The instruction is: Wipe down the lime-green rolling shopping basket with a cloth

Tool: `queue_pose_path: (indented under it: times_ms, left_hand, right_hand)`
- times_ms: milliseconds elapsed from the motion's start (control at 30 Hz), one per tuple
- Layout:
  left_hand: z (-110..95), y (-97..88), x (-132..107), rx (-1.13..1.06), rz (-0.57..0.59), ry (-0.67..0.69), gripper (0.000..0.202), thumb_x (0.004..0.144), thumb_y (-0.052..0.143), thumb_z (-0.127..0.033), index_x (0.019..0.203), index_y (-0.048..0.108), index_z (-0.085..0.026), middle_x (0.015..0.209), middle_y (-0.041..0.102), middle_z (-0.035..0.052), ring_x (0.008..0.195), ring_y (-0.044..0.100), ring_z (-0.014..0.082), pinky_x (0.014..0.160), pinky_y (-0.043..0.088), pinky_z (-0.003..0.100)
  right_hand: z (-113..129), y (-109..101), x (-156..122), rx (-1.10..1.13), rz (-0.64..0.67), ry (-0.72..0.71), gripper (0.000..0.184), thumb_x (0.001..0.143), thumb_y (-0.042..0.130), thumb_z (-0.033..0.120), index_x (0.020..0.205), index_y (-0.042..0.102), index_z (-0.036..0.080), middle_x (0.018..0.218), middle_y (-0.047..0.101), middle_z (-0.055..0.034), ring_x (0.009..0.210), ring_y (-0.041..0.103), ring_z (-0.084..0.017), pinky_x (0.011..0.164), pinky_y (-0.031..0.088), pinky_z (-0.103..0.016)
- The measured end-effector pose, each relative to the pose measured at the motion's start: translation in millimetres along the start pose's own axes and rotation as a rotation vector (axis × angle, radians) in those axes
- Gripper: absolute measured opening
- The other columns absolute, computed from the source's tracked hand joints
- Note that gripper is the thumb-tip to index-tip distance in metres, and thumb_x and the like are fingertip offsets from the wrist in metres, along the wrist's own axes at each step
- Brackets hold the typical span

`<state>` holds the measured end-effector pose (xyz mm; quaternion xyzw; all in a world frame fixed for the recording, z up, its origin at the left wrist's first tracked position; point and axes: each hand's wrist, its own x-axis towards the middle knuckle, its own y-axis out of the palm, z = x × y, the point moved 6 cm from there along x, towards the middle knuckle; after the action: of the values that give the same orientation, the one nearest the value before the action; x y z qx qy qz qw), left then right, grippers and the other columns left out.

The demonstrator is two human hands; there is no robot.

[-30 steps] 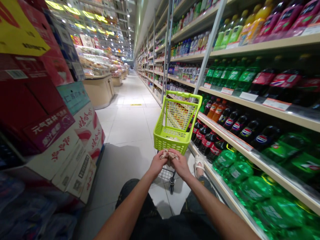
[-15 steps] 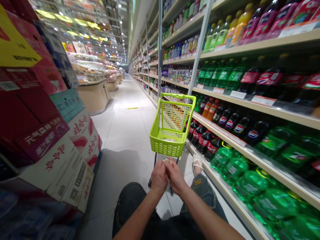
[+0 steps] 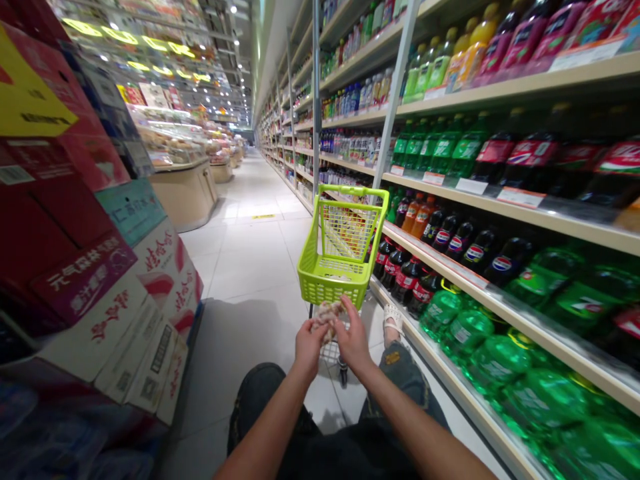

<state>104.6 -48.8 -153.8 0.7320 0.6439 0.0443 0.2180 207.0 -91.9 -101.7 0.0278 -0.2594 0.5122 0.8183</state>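
Observation:
A small bunched piece of beige-and-brown cloth, resembling a scrunchie, is between my two hands. My left hand pinches its near left side. On the other side, my right hand grips it with thumb and fingers, the index finger raised along its edge. Just beyond my hands stands a lime-green shopping cart basket, its near side partly behind the cloth. Something small and pale lies at the bottom of the basket, too small to name.
Shelves of soda bottles run along the right, with large green bottles at the bottom. Stacked drink cartons stand on the left. A tiled aisle leads ahead past display counters. My sandalled foot is beside the cart.
My hands were pressed together around the cloth, mostly hiding it. Now they are slightly apart and the cloth shows spread out between the fingers. The cart has hardly shifted in view.

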Motion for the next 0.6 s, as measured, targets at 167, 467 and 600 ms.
queue_pose_path:
  times_ms: [167,467,600]
  left_hand:
    - [15.9,-3.7,-0.8,-0.030,-0.013,-0.130,0.020,0.048,0.068,-0.023,0.056,0.051,-0.015,0.047,0.051,-0.0056,0.045,0.046,0.0069,0.048,0.035,0.020]
    - [27.2,14.1,-15.8,-0.086,0.158,-0.262,0.022,0.055,0.057,-0.032,0.070,0.055,-0.016,0.063,0.058,-0.0026,0.063,0.054,0.0116,0.057,0.037,0.022]
    - [26.6,13.7,-11.1,0.053,0.215,-0.387,0.030,0.057,0.057,-0.028,0.085,0.055,-0.019,0.073,0.061,-0.0011,0.069,0.057,0.0127,0.058,0.036,0.022]
  right_hand:
    - [-1.1,25.3,-30.4,-0.341,0.399,-0.349,0.064,0.067,0.050,0.012,0.129,0.037,0.019,0.134,0.038,-0.0103,0.126,0.029,-0.024,0.103,0.025,-0.048]
    - [-72.3,26.2,-47.2,-0.425,0.244,-0.286,0.071,0.066,0.042,0.001,0.133,0.029,0.019,0.138,0.030,-0.0120,0.128,0.026,-0.024,0.100,0.033,-0.049]
    - [-55.8,1.0,-8.3,-0.506,0.219,-0.457,0.053,0.074,0.039,0.002,0.123,0.045,0.021,0.130,0.044,-0.0105,0.125,0.032,-0.021,0.099,0.036,-0.047]
